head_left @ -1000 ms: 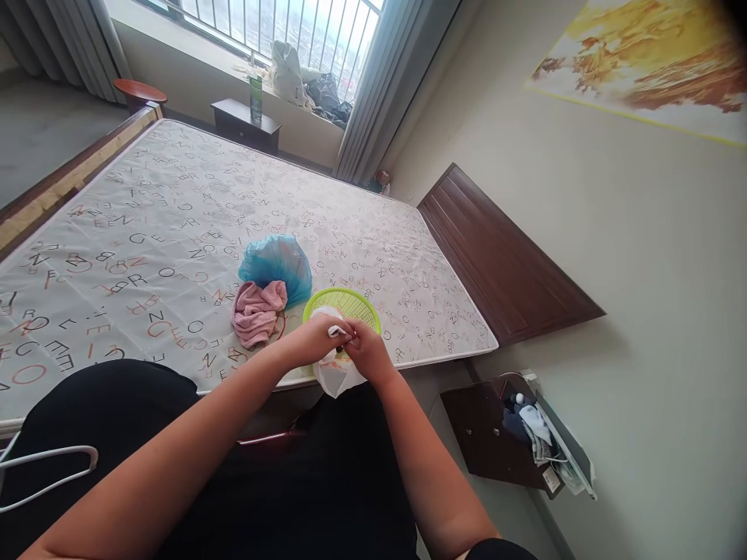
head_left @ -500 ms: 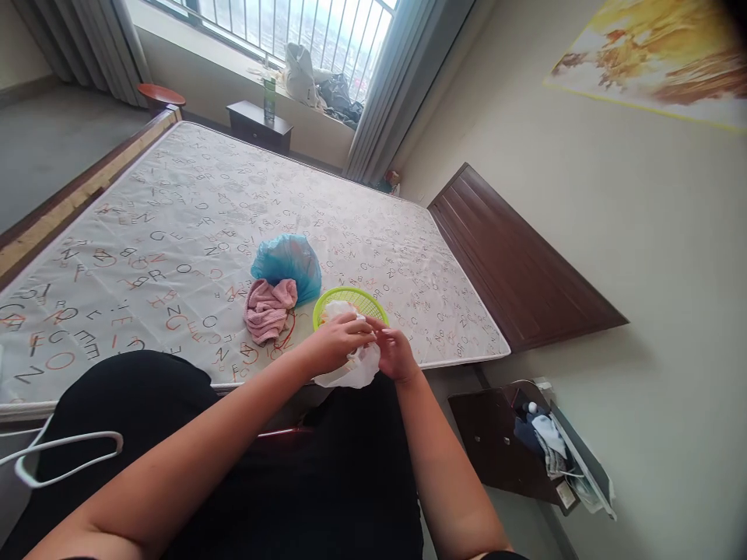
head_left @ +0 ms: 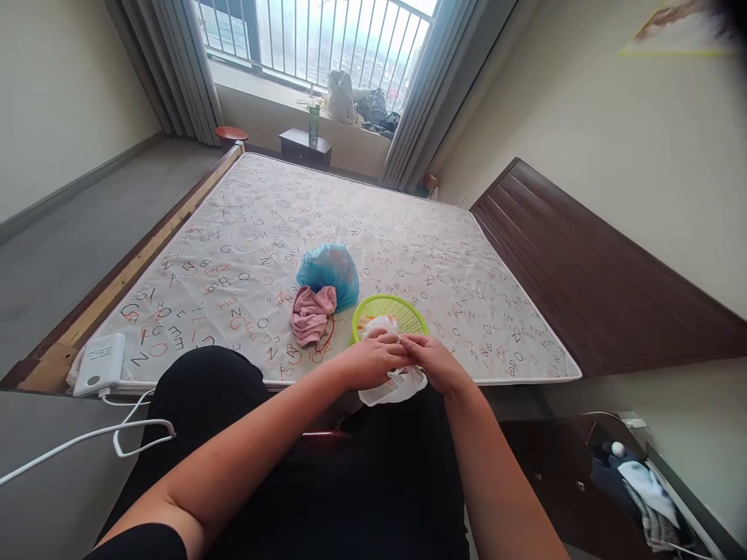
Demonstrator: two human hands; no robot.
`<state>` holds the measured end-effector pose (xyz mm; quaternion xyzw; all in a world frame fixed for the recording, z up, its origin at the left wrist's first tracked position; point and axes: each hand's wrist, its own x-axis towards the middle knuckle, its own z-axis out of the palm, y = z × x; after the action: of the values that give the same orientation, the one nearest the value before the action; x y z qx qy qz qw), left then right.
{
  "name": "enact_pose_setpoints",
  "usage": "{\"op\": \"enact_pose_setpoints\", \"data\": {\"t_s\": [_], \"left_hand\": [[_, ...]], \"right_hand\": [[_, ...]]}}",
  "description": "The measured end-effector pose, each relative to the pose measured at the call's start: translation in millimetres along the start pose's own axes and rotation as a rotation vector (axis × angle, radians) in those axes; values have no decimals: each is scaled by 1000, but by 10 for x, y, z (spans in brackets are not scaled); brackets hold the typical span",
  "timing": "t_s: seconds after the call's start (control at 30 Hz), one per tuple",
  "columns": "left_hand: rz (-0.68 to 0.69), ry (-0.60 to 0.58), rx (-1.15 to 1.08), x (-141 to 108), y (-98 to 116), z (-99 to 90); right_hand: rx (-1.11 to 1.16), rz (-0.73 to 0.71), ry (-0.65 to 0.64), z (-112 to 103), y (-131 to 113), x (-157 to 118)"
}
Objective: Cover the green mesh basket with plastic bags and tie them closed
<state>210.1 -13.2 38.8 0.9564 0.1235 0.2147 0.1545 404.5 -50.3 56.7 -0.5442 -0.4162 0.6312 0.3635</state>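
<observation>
Both hands meet at a thin white plastic bag [head_left: 401, 386], close to the mattress's near edge. My left hand [head_left: 377, 360] is closed on the bag, its fingers gathered around the bunched plastic. My right hand [head_left: 435, 359] pinches the bag at the same spot, fingertips together. Part of the bag lies over a green plastic basket [head_left: 419, 316], and the rest hangs toward my lap. Something orange shows inside the basket, too covered to name. Left of the basket lie a crumpled pink cloth [head_left: 311, 317] and a blue plastic bag [head_left: 332, 272].
The letter-patterned mattress [head_left: 233, 257] fills the middle, with a dark headboard [head_left: 583, 264] at right. A white power bank [head_left: 100, 364] with a white cable sits at the near left corner. A nightstand [head_left: 542, 459] with folded clothes is at lower right.
The view has swung, so the scene sits farther right. My right hand's fingers have come in against my left hand's at the bag. The power bank now shows.
</observation>
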Motion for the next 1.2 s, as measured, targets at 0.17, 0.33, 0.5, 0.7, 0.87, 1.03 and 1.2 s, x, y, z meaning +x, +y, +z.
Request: {"op": "enact_pose_setpoints", "data": {"t_s": [0.17, 0.33, 0.5, 0.7, 0.87, 1.03, 1.2], "left_hand": [[6, 5, 30, -1, 15, -12], [8, 49, 50, -26, 2, 29], [-7, 71, 77, -64, -26, 43], [-19, 100, 39, -89, -17, 4], [-147, 74, -40, -102, 102, 57], [-191, 132, -122, -103, 148, 200], [-224, 191, -160, -192, 60, 364]], "right_hand": [[55, 58, -88, -33, -50, -31], [189, 32, -116, -14, -78, -44], [241, 83, -118, 10, -68, -2], [315, 89, -49, -25, 16, 61], [503, -187, 526, -334, -169, 254], [444, -231, 889, -723, -553, 577], [371, -251, 855, -658, -467, 741]]}}
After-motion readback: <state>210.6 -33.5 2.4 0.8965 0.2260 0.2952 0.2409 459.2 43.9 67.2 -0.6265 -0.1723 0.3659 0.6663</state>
